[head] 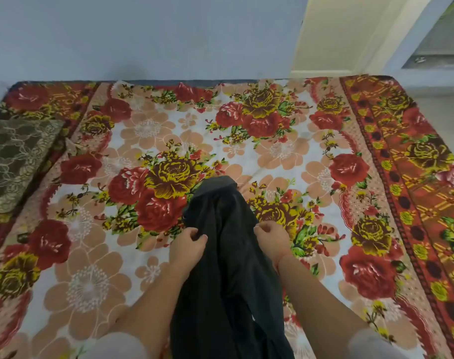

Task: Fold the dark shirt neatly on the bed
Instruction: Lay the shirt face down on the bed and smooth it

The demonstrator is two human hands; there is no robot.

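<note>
Dark shirt [220, 255] lies bunched into a long, narrow strip on the bed [272, 156], near the front edge and about the middle of its width. Its long axis runs straight away from me. The far end is a rounded fold pointing toward the wall [143, 35], and the near end runs out of view under my chin. The cloth is rumpled and gathered lengthwise, with soft ridges along it, and it widens toward me.

My left hand [188, 246] is at the shirt's left edge, about halfway along the part I can see. The fingers are curled in and the thumb is closed against them, pinching a fold of the dark cloth. My right hand [271, 239] sits opposite at the right edge, knuckles up and fingers curled under. It seems to pinch the hem there as well, though the fingertips are tucked out of sight and I can't be sure how much cloth they hold.

Both forearms reach forward from the lower corners and slant inward, so the hands flank the shirt at nearly the same height. The wrists are bent slightly down and there are pale sleeves [117, 345] at my elbows.

A brown patterned pillow [16, 159] rests at the bed's left side, well apart from the shirt.
</note>
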